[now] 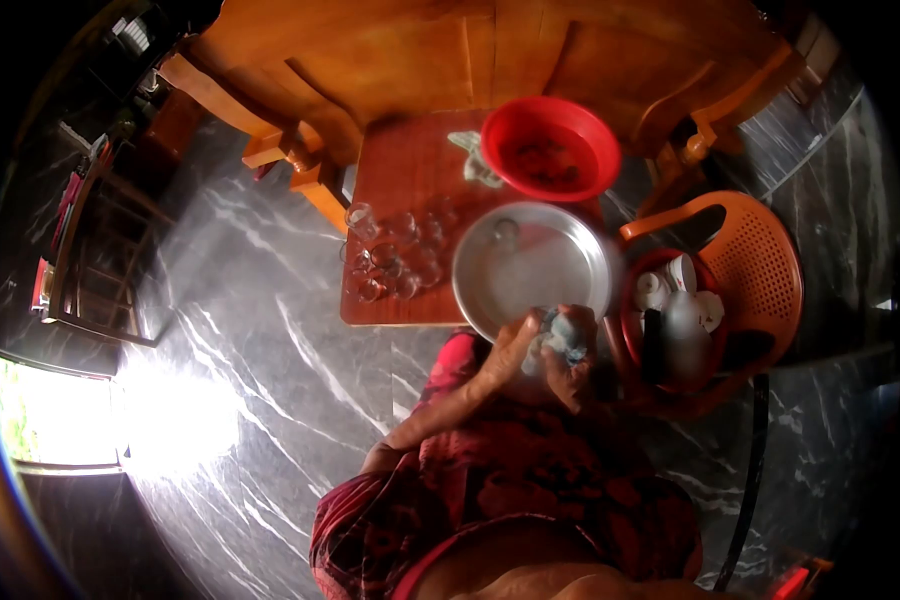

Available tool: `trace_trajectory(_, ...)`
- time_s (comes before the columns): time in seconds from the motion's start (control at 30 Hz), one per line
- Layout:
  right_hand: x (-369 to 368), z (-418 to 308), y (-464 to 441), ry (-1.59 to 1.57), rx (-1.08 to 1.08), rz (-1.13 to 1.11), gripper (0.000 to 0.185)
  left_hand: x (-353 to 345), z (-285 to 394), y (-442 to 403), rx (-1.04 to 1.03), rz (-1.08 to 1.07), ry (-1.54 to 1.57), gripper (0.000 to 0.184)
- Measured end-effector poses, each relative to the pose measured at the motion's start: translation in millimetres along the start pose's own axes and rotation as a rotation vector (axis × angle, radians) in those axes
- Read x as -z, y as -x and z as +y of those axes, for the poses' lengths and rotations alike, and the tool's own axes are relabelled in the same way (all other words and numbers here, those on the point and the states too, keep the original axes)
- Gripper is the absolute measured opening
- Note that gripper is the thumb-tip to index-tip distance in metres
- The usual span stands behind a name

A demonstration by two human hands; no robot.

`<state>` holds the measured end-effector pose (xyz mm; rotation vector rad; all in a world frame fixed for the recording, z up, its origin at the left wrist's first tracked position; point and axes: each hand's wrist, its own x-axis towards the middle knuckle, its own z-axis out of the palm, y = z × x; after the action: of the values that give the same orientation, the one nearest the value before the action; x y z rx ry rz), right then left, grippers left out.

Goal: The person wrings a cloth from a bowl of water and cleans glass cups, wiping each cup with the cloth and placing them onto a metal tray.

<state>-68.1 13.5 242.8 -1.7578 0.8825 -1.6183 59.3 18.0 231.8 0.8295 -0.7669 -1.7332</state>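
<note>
My left hand [517, 345] and my right hand [578, 372] meet in front of my lap, at the near rim of a wide metal basin [530, 265]. Between them is a bunched pale blue-grey cloth [555, 342], with the fingers of both hands closed round it. Whether something is wrapped inside the cloth I cannot make out. One small clear glass [506, 232] sits inside the basin near its far side. Left of the basin, several clear glasses [405, 285] stand in a group on the reddish wooden table [410, 160].
Behind the basin stands a red plastic tub [595, 140] with water and dim objects in it. A pale cloth [478, 165] lies beside it. To the right, an orange plastic chair [770, 260] bears a red container with white cups [681, 272]. A wooden bench [420, 60] backs the table.
</note>
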Motion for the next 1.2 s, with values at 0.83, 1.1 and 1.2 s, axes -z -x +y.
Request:
trace_trajectory(0.83, 66, -6, -17, -0.415, -0.571, -0.349, 0.057, 9, 21, -3, -0.226, -0.351, -0.161, 0.063)
trace_trajectory(1.1, 69, -19, -30, 0.255, -0.22, -0.525, 0.036, 10, 30, 2, -0.256, -0.287, -0.529, 0.057)
trace_trajectory(1.2, 65, -35, -40, 0.509, -0.173, -0.619, 0.033, 3, 37, 6, -0.342, -0.337, -0.738, 0.054)
